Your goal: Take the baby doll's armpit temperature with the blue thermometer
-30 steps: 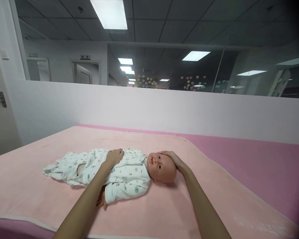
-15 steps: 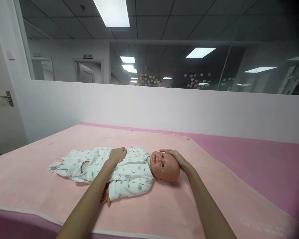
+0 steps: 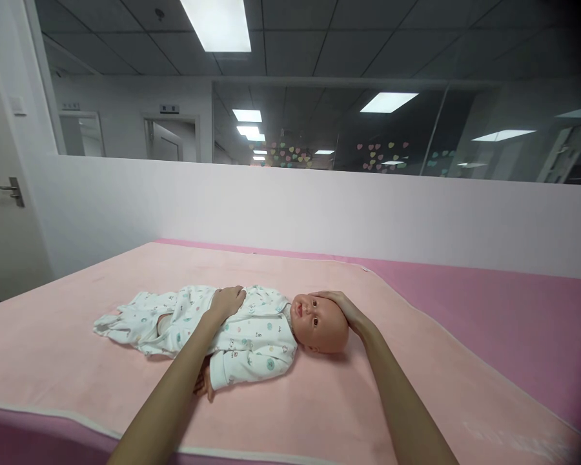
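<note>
Here the doll (image 3: pixel 252 332) lies under both hands

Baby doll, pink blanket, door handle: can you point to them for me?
Baby doll (image 3: pixel 319 323), head view, on its cheek.
Pink blanket (image 3: pixel 319 400), head view, bare part near the front edge.
Door handle (image 3: pixel 6 188), head view, on the lever.

From my seat, the doll (image 3: pixel 242 332) lies on its back on the blanket (image 3: pixel 319 400), which covers the bed (image 3: pixel 513 310). Its head points to three o'clock, its feet to nine. My left hand (image 3: pixel 227 302) rests on its chest; my right hand (image 3: pixel 341 307) cups the head from three o'clock. At twelve o'clock a low wall (image 3: pixel 319 213) stands behind the bed; a door (image 3: pixel 4 213) is at ten.
</note>
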Motion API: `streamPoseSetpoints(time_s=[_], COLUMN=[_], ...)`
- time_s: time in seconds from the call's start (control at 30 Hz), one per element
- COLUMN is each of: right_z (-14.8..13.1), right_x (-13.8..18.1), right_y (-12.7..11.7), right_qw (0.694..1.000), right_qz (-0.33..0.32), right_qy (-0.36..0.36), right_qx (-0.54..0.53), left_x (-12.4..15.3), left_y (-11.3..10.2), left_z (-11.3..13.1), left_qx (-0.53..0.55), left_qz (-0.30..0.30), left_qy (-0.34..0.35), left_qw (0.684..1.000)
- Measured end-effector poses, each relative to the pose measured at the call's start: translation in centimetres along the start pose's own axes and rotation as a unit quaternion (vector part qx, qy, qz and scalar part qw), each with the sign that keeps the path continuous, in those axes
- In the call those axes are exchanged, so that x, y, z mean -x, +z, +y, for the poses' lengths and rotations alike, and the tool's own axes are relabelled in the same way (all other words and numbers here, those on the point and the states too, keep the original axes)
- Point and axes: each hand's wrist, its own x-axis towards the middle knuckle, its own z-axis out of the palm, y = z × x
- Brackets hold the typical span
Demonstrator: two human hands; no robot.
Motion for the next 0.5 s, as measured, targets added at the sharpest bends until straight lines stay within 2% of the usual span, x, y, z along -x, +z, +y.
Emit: streamPoseSetpoints(time_s=[0.5], right_z=[-0.7], right_x=[0.4], right_y=[0.5], right_qw=[0.999], right_qz=[0.010], right_qy=[0.029], right_qx=[-0.018], left_x=[-2.4], left_y=[1.0], left_z=[-1.6], left_qx=[0.055], left_qz=[-0.032], left_qy=[-0.019], left_qw=[0.998])
